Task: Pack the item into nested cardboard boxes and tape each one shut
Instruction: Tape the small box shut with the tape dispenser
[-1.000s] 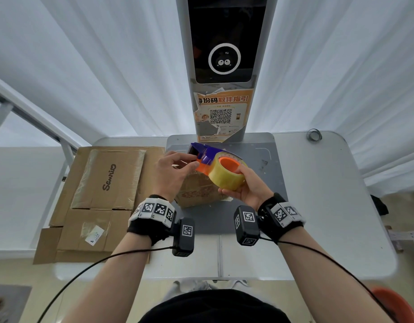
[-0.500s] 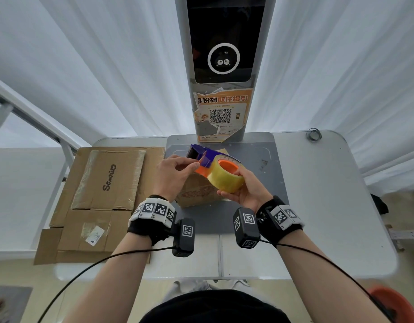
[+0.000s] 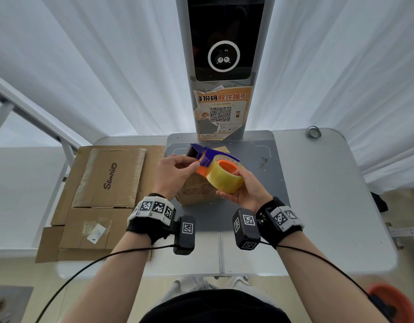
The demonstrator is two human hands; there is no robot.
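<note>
Tape dispenser in both hands — flattened cardboard reads "Sanrio".

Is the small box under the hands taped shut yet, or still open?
Cannot tell. The small box sits behind both hands; its top is hidden by the left hand and the tape dispenser held in the right hand.

A tape dispenser, purple frame with an orange hub and a yellowish clear roll, is held tilted above a small brown cardboard box with printed sides, which sits on the grey mat
</note>
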